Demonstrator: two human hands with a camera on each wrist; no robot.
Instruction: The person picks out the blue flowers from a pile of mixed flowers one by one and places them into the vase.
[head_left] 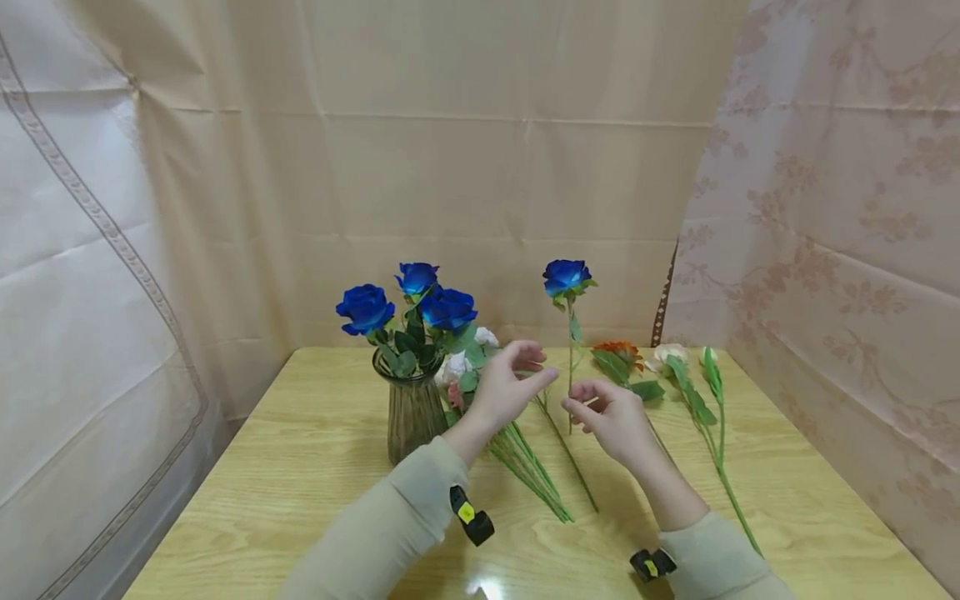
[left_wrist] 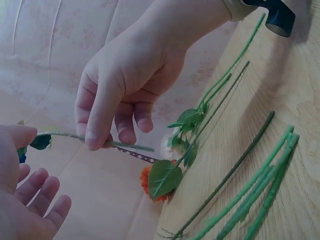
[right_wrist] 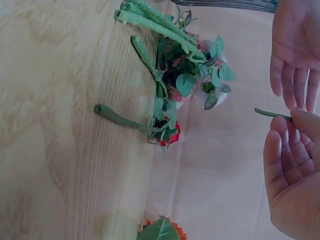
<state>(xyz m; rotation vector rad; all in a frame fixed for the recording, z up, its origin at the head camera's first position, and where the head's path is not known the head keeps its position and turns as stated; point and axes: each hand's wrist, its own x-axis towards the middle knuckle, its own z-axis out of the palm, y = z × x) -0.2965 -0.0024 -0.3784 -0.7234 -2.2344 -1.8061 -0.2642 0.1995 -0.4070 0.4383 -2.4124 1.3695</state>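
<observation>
A blue artificial rose [head_left: 566, 278] stands upright in the air above the table. My right hand [head_left: 617, 421] pinches its thin stem low down between thumb and fingertips, and the stem end pokes out past the fingers in the right wrist view. Beside the stem is my left hand [head_left: 512, 385], its fingers relaxed and holding nothing. To the left, a ribbed, smoky glass vase [head_left: 415, 417] holds several blue roses [head_left: 450, 309] with dark green leaves. The left wrist view shows the right hand [left_wrist: 130, 85] gripping the stem, with the left palm [left_wrist: 25, 200] apart from it.
Behind the left forearm lies a bunch of pale flowers [head_left: 454, 367] with green stems [head_left: 536, 475]. A red flower [right_wrist: 175, 134] lies close by. At the right are an orange flower [head_left: 619, 353], a white flower [head_left: 666, 357] and a green bud [head_left: 711, 371]. Curtains surround the wooden table [head_left: 300, 517].
</observation>
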